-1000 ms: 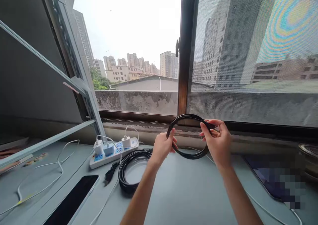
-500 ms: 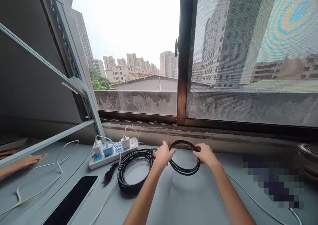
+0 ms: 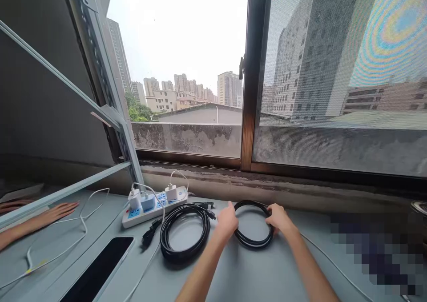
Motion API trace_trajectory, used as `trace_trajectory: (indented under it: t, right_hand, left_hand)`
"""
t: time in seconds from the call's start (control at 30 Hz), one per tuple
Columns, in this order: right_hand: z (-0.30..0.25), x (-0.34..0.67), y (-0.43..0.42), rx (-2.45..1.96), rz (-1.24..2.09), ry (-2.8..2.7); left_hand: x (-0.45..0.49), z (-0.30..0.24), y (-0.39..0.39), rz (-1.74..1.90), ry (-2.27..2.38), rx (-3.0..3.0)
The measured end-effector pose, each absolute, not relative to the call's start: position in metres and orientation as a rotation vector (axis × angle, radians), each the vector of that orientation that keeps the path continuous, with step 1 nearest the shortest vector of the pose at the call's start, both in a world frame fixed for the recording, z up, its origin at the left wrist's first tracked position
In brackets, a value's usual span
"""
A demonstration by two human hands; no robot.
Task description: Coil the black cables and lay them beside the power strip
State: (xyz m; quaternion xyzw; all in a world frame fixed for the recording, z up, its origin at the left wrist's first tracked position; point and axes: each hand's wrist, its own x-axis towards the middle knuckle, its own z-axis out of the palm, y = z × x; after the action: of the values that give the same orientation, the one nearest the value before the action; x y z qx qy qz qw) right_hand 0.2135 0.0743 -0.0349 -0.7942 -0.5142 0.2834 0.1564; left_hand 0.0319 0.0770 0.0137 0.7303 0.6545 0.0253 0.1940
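A small coil of black cable is between my two hands, at or just above the grey tabletop. My left hand is closed on the coil's left side. Its right side is gripped by my right hand, thumb and fingers round the strands. Left of my left hand lies a larger black cable coil, with a dark connector at its upper right and a black plug at its left.
A white power strip with chargers stands by the wall. A black-screened device lies front left. Another person's hand rests at far left beneath a metal frame. A white cable runs at right, near a pixelated patch.
Both my hands have lowered the small coil toward the tabletop. The other person's hand at the left reaches further right, fingers extended. The view has shifted slightly.
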Motion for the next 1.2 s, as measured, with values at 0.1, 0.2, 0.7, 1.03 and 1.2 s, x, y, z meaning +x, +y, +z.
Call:
trace_trajectory:
  t: [0.1, 0.2, 0.7, 1.03, 1.2]
  right_hand:
    - [-0.036, 0.213, 0.074, -2.296, 0.816, -1.5]
    - [-0.035, 0.212, 0.073, -2.317, 0.812, -1.522]
    - [-0.012, 0.206, 0.061, -2.398, 0.672, -1.625]
    - [0.002, 0.204, 0.056, -2.456, 0.626, -1.607]
    - [0.014, 0.208, 0.052, -2.412, 0.564, -1.566]
  left_hand:
    - [0.034, 0.014, 0.075, 0.07, 1.828, 2.069]
    - [0.038, 0.014, 0.071, 0.055, 1.832, 2.094]
    - [0.036, 0.022, 0.069, -0.079, 1.854, 2.147]
    - [0.025, 0.034, 0.074, 0.133, 1.82, 2.147]
    - [0.012, 0.054, 0.078, 0.271, 1.888, 2.124]
